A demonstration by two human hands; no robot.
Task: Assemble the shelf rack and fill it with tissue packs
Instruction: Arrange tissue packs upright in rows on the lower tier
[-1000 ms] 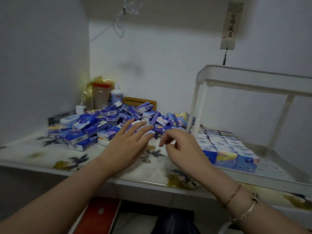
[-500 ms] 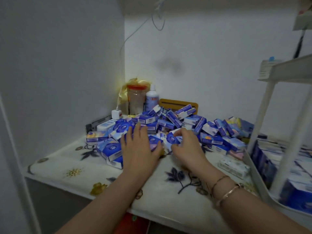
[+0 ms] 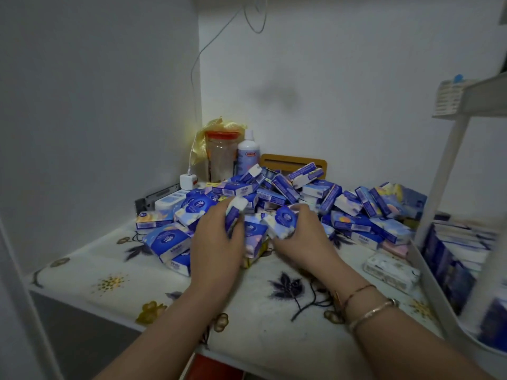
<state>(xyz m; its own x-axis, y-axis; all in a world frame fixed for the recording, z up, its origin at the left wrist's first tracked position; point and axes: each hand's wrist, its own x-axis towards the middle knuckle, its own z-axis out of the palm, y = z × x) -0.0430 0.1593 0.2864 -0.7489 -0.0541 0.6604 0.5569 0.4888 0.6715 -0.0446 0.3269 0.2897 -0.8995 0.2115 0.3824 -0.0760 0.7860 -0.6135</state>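
Note:
A heap of blue and white tissue packs [image 3: 315, 196] lies on the flower-patterned counter [image 3: 260, 319] in the corner. My left hand [image 3: 216, 248] grips a blue and white pack [image 3: 234, 212] at the front of the heap. My right hand [image 3: 301, 237] grips another pack [image 3: 282, 223] beside it. The white shelf rack [image 3: 450, 171] stands at the right edge, its lower tray [image 3: 436, 294] holding rows of packs.
A clear jar with a red lid [image 3: 220, 154], a white bottle [image 3: 248, 153] and a wooden holder [image 3: 293, 163] stand against the back wall. A white plug with a cable [image 3: 188, 181] sits in the corner. A pale pack [image 3: 391, 272] lies near the rack.
Both hands reached forward into the heap, and their fingers have closed round a pack each. The view has swung left, away from the rack.

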